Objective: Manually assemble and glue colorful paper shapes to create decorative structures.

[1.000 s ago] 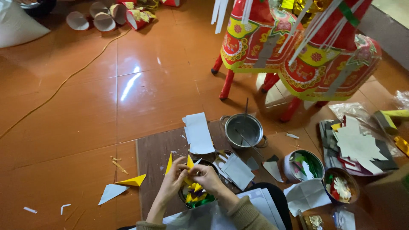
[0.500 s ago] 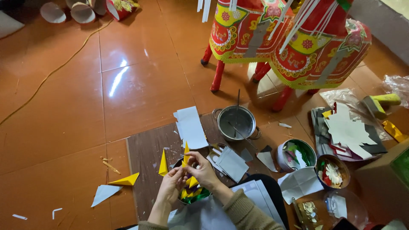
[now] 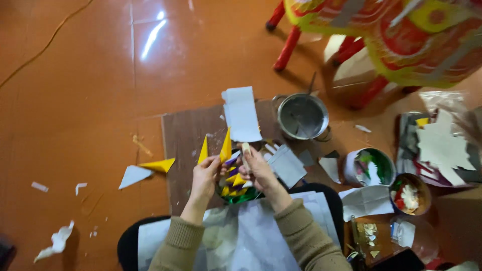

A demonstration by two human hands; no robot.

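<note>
On the floor at the left lie a white paper triangle [image 3: 133,175] and a yellow one [image 3: 159,164], already cut. The left hand [image 3: 205,175] pinches a yellow paper point [image 3: 226,146] on the half-covered ornament [image 3: 232,183]; the right hand [image 3: 258,168] presses a small white piece [image 3: 246,148]. A metal pot [image 3: 303,116] stands beyond.

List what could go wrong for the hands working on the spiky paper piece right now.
1. The left hand pinches a yellow paper spike while the right hand works beside it; the thin spike might crease or tear.
2. The metal pot with a stick standing in it sits close behind the hands; an elbow or reach might tip it onto the white paper sheet.
3. Loose paper scraps on the glossy floor might get lost or stepped on.
</note>
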